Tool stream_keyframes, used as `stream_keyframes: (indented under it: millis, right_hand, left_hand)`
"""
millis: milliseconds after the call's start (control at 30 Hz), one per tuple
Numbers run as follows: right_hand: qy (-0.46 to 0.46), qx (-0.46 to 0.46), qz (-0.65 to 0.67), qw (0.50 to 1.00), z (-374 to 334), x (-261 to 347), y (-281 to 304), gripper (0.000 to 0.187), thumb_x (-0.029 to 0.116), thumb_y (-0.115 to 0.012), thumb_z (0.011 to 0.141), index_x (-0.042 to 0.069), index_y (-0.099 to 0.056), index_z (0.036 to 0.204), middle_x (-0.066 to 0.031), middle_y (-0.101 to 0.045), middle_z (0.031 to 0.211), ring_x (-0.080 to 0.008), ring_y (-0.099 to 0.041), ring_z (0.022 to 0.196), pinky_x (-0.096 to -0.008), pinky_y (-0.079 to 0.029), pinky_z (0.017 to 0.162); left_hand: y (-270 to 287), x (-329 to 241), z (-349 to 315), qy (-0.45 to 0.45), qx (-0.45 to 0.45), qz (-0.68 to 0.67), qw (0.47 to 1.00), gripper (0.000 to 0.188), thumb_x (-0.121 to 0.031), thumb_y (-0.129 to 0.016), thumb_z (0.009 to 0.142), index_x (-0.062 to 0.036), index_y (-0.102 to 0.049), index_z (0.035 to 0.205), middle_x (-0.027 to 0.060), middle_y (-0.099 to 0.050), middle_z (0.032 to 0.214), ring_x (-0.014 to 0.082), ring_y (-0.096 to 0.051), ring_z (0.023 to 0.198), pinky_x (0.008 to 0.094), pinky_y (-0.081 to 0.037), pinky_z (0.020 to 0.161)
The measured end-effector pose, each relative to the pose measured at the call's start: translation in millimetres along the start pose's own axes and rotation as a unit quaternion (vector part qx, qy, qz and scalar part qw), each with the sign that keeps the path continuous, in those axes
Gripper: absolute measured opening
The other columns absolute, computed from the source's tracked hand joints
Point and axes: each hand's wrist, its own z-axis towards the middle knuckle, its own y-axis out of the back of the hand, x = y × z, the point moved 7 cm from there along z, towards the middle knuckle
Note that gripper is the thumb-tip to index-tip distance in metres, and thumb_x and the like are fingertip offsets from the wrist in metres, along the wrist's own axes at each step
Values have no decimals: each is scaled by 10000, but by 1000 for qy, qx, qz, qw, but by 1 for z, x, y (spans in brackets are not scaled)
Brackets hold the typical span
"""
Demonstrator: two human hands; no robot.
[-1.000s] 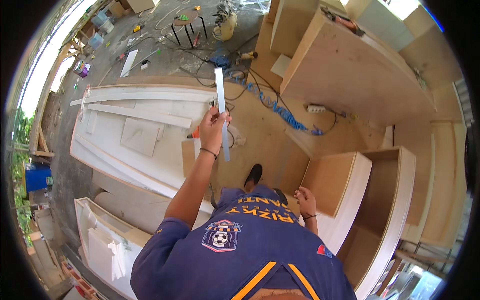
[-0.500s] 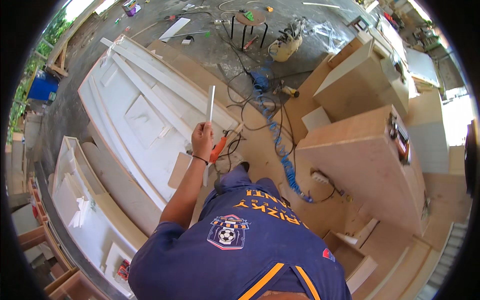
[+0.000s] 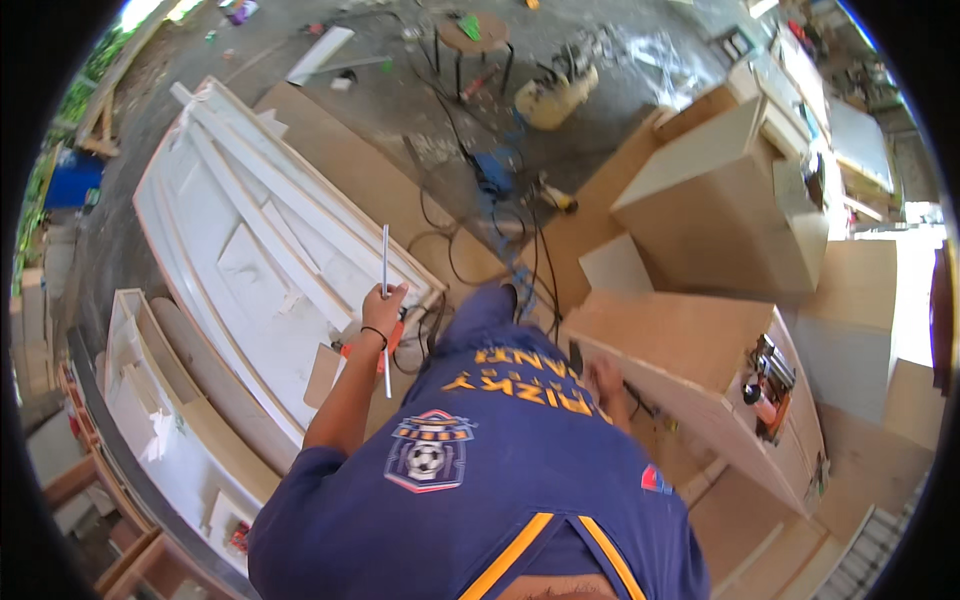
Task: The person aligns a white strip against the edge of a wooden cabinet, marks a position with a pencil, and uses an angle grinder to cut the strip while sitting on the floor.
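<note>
**Thin white strip held up in the left hand**

While the person looks straight down past a blue shirt [image 3: 470, 480], the left hand [image 3: 383, 303] is up in front w/ its fingers [image 3: 396, 293] closed tight round a long thin white strip [image 3: 385, 262]. This strip stands almost straight up and down in the picture. Most of it sticks up above the fist, over the big white panel [image 3: 240, 250] lying flat on the floor, and a short bit pokes out below the hand. A dark band goes round that wrist.

Just under the hand sits an orange tool [image 3: 372, 345], partly hidden by the arm, so I can't tell what kind it is. It lies near a small brown board & some black cords [image 3: 440, 250] that curl across the floor.

Over on the other side, the right hand [image 3: 605, 378] is low down, resting at the edge of a brown wooden cabinet [image 3: 680, 340]. It's small and partly hidden by the shirt, so I can't tell if those fingers are open or closed, or if they hold anything.

Further off on the grey floor there's a round stool [image 3: 475, 35], a yellow machine [image 3: 555, 95] & a taller pale box-shaped cabinet [image 3: 720, 200]. Another white frame [image 3: 150, 400] lies at the left, beside the big panel.
</note>
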Motion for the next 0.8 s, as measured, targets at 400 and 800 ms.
stream_keyframes:
  millis: [400, 800]
  right_hand:
    - [17, 379, -53, 924, 92, 319, -56, 448, 400, -581, 852, 46, -601, 1124, -137, -637, 997, -229, -551, 1057, -302, -408, 903]
    - [323, 21, -90, 942, 309, 645, -201, 111, 128, -532, 851, 25, -538, 811, -189, -597, 772, -391, -577, 736, -420, -452, 632]
  left_hand:
    - [-7, -88, 26, 9, 208, 59, 976, 338, -291, -715, 754, -3, -653, 919, 119, -634, 944, 200, -589, 859, 290, -449, 763]
    - [142, -185, 251, -49, 58, 207, 975, 203, -219, -543, 833, -21, -525, 795, 177, -556, 790, 388, -552, 778, 436, -433, 662]
